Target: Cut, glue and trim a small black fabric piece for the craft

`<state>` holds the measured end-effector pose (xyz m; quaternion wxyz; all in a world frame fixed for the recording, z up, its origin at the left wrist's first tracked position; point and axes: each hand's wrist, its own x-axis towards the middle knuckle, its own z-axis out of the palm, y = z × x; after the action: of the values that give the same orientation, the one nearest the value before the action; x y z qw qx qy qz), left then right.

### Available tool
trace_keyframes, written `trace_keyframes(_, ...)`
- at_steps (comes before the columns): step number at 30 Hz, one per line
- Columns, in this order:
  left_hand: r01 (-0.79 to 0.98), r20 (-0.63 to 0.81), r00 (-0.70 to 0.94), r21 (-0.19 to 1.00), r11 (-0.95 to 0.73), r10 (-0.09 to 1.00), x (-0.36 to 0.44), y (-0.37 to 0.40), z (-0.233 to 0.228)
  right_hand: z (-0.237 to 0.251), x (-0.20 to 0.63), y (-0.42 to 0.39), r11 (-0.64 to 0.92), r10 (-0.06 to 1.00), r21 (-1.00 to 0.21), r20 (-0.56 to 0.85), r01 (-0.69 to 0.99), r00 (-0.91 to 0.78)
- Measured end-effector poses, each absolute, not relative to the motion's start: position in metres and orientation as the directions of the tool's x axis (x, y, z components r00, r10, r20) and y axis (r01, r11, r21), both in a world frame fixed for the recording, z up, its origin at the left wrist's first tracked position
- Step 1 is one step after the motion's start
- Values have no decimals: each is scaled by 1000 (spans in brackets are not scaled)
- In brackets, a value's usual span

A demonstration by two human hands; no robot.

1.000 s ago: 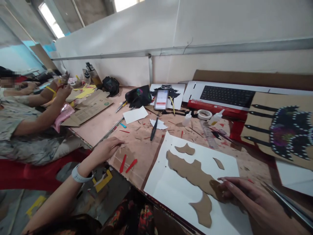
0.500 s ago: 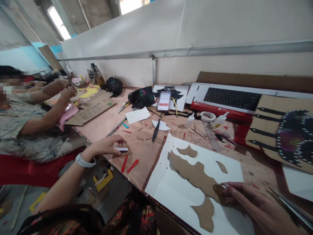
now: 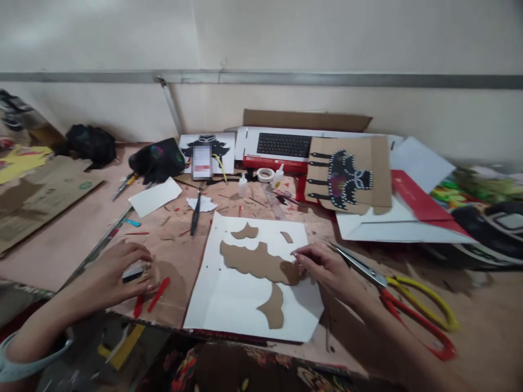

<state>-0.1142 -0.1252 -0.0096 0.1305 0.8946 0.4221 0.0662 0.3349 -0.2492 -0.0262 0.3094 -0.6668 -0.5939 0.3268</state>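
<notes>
My left hand (image 3: 122, 272) is at the left of the work spot, its fingers curled round a small white-and-dark block (image 3: 133, 274), partly hidden by them. Two red strips (image 3: 158, 294) lie beside its fingertips. Over the right end of a wavy-edged cardboard cutout (image 3: 249, 260), my right hand (image 3: 322, 267) has thumb and forefinger pinched together; what they hold, if anything, I cannot make out. The cutout lies on a white sheet (image 3: 220, 305), with smaller cardboard pieces (image 3: 273, 307) around it.
Scissors with red and yellow handles (image 3: 420, 305) lie right of my right hand. Behind the sheet are a black-handled tool (image 3: 196, 212), glue bottles (image 3: 243, 185), a tape roll (image 3: 266, 175) and a phone (image 3: 201, 162). A cardboard panel with a beaded black design (image 3: 376, 185) leans behind.
My view has swung right, bringing the scissors into sight and leaving the neighbouring person out. My left fingers have closed in around the small block. The right hand stays at the cutout's end.
</notes>
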Motion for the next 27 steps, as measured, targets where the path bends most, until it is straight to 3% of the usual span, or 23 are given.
trace_keyframes(3, 678, 88, 694, 254, -689, 715, -78, -132, -7, -24, 340, -251, -43, 998, -754, -4, 655, 62)
trace_keyframes(8, 461, 6, 874, 307, -833, 486, 6, -160, -13, -28, 345, -253, 63, 997, -629, 66, 775, -27)
trace_keyframes(10, 428, -29, 896, 325, -843, 444, 30, -163, -14, -28, 344, -254, 111, 994, -572, 75, 812, -83)
trace_keyframes(17, 467, -139, 881, 409, -784, 453, 85, -119, -12, -20, 339, -256, 112, 992, -541, 6, 833, -129)
trace_keyframes(23, 550, -213, 835, 297, -781, 507, 109, -97, -19, -29, 340, -256, 101, 989, -530, -36, 842, -141)
trace_keyframes(27, 574, -203, 819, 335, -748, 537, 108, -97, -24, -33, 338, -253, 53, 992, -531, -72, 845, -107)
